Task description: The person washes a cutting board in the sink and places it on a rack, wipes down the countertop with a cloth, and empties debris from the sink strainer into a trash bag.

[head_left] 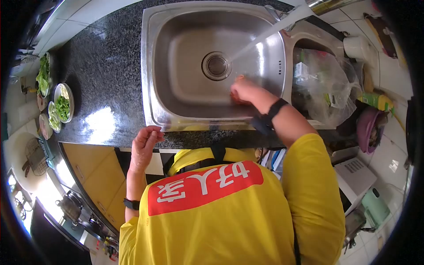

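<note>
My right hand (245, 89) is inside the steel sink (185, 84), closed and a little blurred. A small reddish-brown thing (238, 99) shows at its fingers; I cannot make out its kind. The round drain (217, 66) lies up and left of this hand. From the faucet (295, 17) at the top right, a pale stream of water slants toward the drain. My left hand (147, 140) is at the sink's front left corner, over the counter edge, wet and with fingers curled together. Nothing shows sticking out of it.
Black speckled counter (95, 66) lies left of the sink. Plates of cut greens (63, 106) stand at its far left end. A clear plastic bag (329, 88) fills the small basin on the right. A purple bowl (367, 130) and a yellow-green bottle (375, 100) are farther right.
</note>
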A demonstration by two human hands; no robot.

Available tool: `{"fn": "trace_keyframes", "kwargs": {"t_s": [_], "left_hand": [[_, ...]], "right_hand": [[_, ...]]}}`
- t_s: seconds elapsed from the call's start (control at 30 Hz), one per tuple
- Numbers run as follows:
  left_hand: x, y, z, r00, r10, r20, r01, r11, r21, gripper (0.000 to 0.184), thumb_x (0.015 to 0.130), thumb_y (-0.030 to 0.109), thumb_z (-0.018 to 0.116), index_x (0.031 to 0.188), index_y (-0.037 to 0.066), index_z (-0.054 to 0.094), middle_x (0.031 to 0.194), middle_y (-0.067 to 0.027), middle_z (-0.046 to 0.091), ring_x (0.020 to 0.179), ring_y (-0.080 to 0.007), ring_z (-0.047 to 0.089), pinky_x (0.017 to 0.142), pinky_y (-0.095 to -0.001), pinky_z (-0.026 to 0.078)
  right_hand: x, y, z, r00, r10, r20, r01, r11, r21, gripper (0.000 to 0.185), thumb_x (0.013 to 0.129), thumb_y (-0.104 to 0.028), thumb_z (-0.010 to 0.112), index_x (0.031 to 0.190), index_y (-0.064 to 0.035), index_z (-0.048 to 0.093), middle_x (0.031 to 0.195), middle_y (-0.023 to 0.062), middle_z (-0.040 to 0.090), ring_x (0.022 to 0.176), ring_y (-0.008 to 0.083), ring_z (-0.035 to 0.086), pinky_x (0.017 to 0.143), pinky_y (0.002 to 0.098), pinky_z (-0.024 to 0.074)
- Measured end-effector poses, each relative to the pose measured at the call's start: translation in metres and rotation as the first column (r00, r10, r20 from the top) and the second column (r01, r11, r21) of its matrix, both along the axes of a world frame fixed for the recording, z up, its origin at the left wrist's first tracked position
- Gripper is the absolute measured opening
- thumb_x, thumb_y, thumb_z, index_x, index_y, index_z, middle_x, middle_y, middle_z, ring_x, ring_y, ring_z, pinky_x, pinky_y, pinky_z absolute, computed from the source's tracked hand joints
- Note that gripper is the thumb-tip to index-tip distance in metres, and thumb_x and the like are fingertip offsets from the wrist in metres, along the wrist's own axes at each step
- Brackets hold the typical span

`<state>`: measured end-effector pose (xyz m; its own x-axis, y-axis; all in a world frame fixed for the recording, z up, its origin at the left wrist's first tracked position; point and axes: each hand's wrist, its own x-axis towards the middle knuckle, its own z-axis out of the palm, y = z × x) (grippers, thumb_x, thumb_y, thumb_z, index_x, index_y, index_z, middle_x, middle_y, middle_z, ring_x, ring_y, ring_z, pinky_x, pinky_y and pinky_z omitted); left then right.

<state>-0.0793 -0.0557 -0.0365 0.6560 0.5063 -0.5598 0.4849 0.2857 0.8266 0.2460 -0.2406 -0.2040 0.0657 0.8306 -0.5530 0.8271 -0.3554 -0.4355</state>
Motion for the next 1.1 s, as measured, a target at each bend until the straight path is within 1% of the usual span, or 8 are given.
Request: {"fn": "trace_keyframes", "kwargs": {"t_s": [0.07,0.17,0.27,0.3,0.57,0.77,0.93,1.1], "left_hand": [[0.004,-0.003,0.005,1.000,-0.014,-0.023,0.014,1.000,-0.004,0.018,0.090,0.010,0.045,0.102,-0.001,0.053,0.087,-0.0057,0.058,0.079,-0.0115,0.056,0.075,-0.0241,0.046],[0.007,-0.005,0.012,1.000,-0.001,-0.031,0.001,1.000,0.002,0.018,0.090,0.010,0.045,0.102,-0.001,0.053,0.086,-0.0059,0.058,0.079,-0.0115,0.056,0.074,-0.0241,0.046],[0.006,-0.007,0.014,1.000,0.013,0.005,-0.013,1.000,0.022,0.018,0.090,0.009,0.044,0.102,-0.002,0.052,0.085,-0.0060,0.058,0.078,-0.0116,0.056,0.074,-0.0243,0.046],[0.005,-0.006,0.010,1.000,0.010,0.013,-0.010,1.000,0.029,0.018,0.090,0.009,0.044,0.102,-0.002,0.052,0.085,-0.0060,0.058,0.078,-0.0116,0.056,0.074,-0.0243,0.046],[0.040,-0.010,0.024,0.996,-0.087,-0.014,0.087,0.996,0.017,0.019,0.090,0.011,0.046,0.102,-0.002,0.054,0.085,-0.0059,0.059,0.078,-0.0114,0.056,0.074,-0.0251,0.047],[0.145,-0.001,0.012,0.841,-0.536,0.072,0.516,0.836,0.188,0.022,0.089,0.013,0.048,0.103,-0.004,0.053,0.082,-0.0053,0.056,0.077,-0.0103,0.053,0.067,-0.0246,0.045],[0.233,-0.001,-0.044,0.854,-0.494,0.162,0.413,0.834,0.366,0.035,0.086,0.019,0.054,0.116,0.002,0.045,0.093,-0.0066,0.055,0.080,-0.0125,0.053,0.066,-0.0252,0.045],[0.268,-0.017,-0.071,0.971,-0.195,0.137,0.218,0.958,-0.186,0.039,0.084,0.018,0.057,0.118,0.004,0.044,0.098,-0.0071,0.055,0.083,-0.0144,0.054,0.068,-0.0276,0.047]], "right_hand": [[-0.012,0.025,-0.031,0.878,-0.374,-0.300,0.442,0.873,0.207,0.010,0.062,0.003,0.059,0.069,-0.0035,0.059,0.067,0.0103,0.059,0.068,0.0197,0.060,0.056,0.0341,0.0464],[-0.010,0.061,-0.014,0.806,-0.500,-0.318,0.590,0.719,0.366,0.018,0.066,-0.004,0.064,0.083,-0.0088,0.064,0.079,0.0130,0.063,0.075,0.0280,0.061,0.067,0.0367,0.0484],[-0.026,0.066,0.011,0.699,-0.155,-0.698,0.398,0.896,0.199,0.013,0.064,0.006,0.061,0.074,-0.0007,0.058,0.076,0.0079,0.060,0.066,0.0204,0.060,0.055,0.0331,0.0472],[-0.040,0.062,0.020,0.811,-0.028,-0.584,0.222,0.939,0.263,0.014,0.064,0.005,0.062,0.076,-0.0011,0.059,0.078,0.0074,0.062,0.067,0.0202,0.060,0.054,0.0330,0.0471],[0.026,0.047,-0.002,0.740,-0.421,-0.525,0.549,0.829,0.109,0.018,0.070,-0.006,0.064,0.087,-0.0045,0.062,0.078,0.0081,0.062,0.073,0.0167,0.058,0.063,0.0282,0.0452],[0.048,0.042,0.087,0.159,-0.648,-0.745,0.804,0.522,-0.283,0.032,0.077,-0.015,0.062,0.107,-0.0096,0.056,0.102,0.0011,0.057,0.092,0.0159,0.054,0.076,0.0298,0.0428],[0.048,0.045,0.084,-0.217,-0.422,-0.880,0.817,0.415,-0.400,0.031,0.080,-0.019,0.061,0.109,-0.0088,0.053,0.105,0.0034,0.056,0.096,0.0154,0.053,0.082,0.0308,0.0421],[0.046,0.046,0.090,-0.105,-0.323,-0.941,0.887,0.397,-0.235,0.045,0.077,-0.016,0.065,0.115,-0.0036,0.045,0.103,0.0070,0.056,0.091,0.0144,0.055,0.082,0.0319,0.0446]]}}
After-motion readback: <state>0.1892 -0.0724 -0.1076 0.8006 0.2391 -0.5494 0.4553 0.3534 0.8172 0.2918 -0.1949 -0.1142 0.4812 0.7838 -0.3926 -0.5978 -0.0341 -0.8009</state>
